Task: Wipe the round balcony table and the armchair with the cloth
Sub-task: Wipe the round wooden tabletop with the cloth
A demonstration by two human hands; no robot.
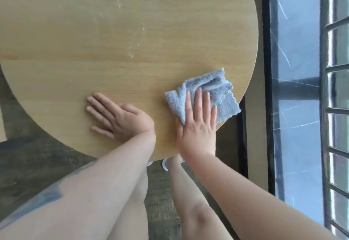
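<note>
Right hand (198,126) flat on cloth (205,94) at worktop (94,41) near-right rim, left hand (117,119) flat, empty; white smears (132,51) lie up-left of cloth.

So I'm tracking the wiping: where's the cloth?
In the head view, the cloth lies near the round table's right edge, under the right hand.
</note>
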